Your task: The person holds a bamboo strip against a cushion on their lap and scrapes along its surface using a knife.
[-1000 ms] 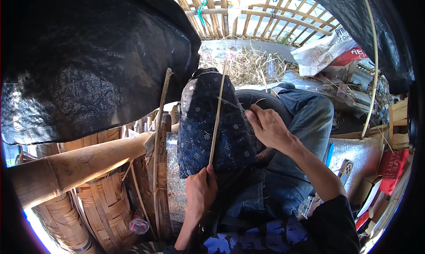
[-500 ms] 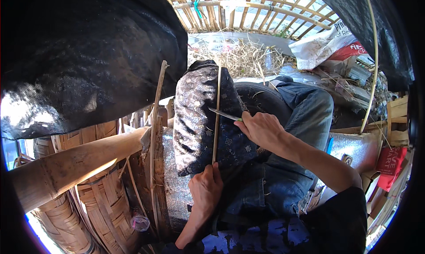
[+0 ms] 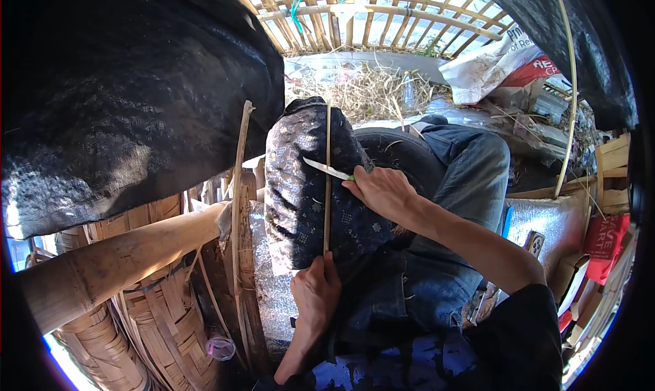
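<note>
A thin bamboo strip (image 3: 328, 135) lies lengthwise over the dark patterned cloth (image 3: 295, 179) draped on my leg. Its near end is pinched in my left hand (image 3: 316, 290), thumb on top and fingers curled under. My right hand (image 3: 383, 192) is closed round the handle of a knife (image 3: 327, 168), of which only a bit of green shows. The knife's blade crosses the strip about midway, pointing left, and appears to rest against it. Most of the handle is hidden by my fingers.
A thick bamboo pole (image 3: 129, 251) comes in from the left, above woven bamboo baskets (image 3: 167, 323). Black sheeting (image 3: 136, 104) hangs at upper left. Dry shavings (image 3: 368, 94) lie ahead, before a slatted bamboo fence (image 3: 382, 16). At right are a red bag (image 3: 605, 248) and a white sack (image 3: 481, 70).
My right hand and the knife have shifted a little left, with more blade now past the strip. My left hand keeps its pinch. The whole view has shifted slightly.
</note>
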Motion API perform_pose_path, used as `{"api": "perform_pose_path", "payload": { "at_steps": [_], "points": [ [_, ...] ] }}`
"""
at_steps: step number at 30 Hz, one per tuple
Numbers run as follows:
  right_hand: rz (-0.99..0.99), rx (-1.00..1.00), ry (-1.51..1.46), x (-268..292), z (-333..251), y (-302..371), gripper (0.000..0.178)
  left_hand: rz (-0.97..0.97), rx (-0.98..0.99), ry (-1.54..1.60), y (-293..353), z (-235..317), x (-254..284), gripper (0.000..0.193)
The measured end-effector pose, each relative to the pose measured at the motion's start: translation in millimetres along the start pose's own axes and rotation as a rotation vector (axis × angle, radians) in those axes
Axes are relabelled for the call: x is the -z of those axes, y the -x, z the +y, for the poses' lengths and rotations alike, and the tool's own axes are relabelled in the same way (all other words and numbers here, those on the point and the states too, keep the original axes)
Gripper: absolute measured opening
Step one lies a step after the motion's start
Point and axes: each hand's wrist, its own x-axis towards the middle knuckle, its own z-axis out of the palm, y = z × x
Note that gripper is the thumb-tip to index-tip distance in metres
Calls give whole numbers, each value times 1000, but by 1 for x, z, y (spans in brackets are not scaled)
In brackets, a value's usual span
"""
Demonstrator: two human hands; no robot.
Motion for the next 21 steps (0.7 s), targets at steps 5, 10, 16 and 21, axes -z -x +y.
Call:
{"api": "perform_pose_path", "payload": {
  "at_steps": [5,10,16,21],
  "points": [
    [61,-74,7,-8,20,-22,35,-66,30,-7,10,2,0,33],
    [159,-63,67,-16,58,-71,29,-111,98,70,22,3,14,33],
    [254,-322,-241,24,98,-105,34,-180,323,363,18,-13,15,41],
    [65,-99,-351,15,61,-63,41,-363,449,895,4,-35,14,50]
  ]
}}
